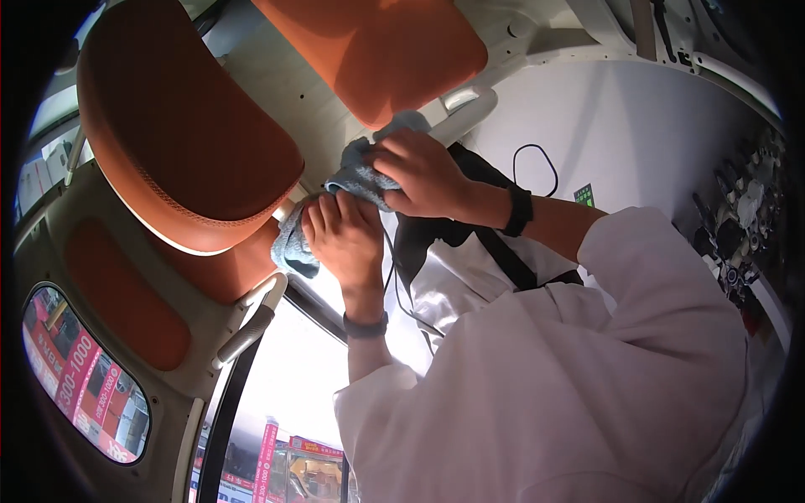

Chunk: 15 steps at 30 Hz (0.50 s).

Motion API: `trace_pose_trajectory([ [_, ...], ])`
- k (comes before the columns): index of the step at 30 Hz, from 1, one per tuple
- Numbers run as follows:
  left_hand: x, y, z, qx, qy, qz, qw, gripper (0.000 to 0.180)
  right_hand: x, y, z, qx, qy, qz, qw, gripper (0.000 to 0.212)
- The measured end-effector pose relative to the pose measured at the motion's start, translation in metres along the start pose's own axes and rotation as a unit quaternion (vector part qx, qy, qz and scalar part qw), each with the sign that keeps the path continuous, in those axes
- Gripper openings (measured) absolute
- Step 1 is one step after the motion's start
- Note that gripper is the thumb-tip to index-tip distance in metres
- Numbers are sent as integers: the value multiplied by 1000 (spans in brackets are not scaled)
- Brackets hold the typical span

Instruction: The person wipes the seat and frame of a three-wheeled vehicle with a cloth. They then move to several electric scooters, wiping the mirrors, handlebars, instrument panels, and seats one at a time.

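A blue-grey cloth (pixel 356 174) is bunched up between my two hands, close to a white rail by the seats. My left hand (pixel 345 239) presses down on the cloth's lower end with its fingers curled into it. Slightly higher and to the right, my right hand (pixel 423 173) has its fingers closed round the upper part of the same cloth. What lies beneath the cloth is mostly hidden. An orange-brown padded seat back (pixel 197 117) stands just left of my hands. Beyond them lies an orange seat cushion (pixel 386 59).
A grab handle (pixel 245 334) sticks out from the side wall at the lower left, near a window (pixel 88 377). A thin black cable (pixel 537 147) loops over the pale surface at right. Many small dark and metal items (pixel 738 214) cluster at the far right.
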<state>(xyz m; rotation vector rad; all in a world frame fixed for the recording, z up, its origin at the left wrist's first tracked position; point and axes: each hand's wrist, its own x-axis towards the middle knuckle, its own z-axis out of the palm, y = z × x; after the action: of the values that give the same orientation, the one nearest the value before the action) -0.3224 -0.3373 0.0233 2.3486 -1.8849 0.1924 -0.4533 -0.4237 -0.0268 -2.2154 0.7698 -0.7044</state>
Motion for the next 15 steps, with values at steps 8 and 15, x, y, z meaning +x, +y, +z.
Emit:
trace_pose_trajectory([
  [8,8,38,34,7,51,-42,998,15,-18,48,-17,-5,23,-24,999,39],
  [15,52,128,95,-101,78,29,991,13,-45,118,-59,-106,106,81,985,31],
])
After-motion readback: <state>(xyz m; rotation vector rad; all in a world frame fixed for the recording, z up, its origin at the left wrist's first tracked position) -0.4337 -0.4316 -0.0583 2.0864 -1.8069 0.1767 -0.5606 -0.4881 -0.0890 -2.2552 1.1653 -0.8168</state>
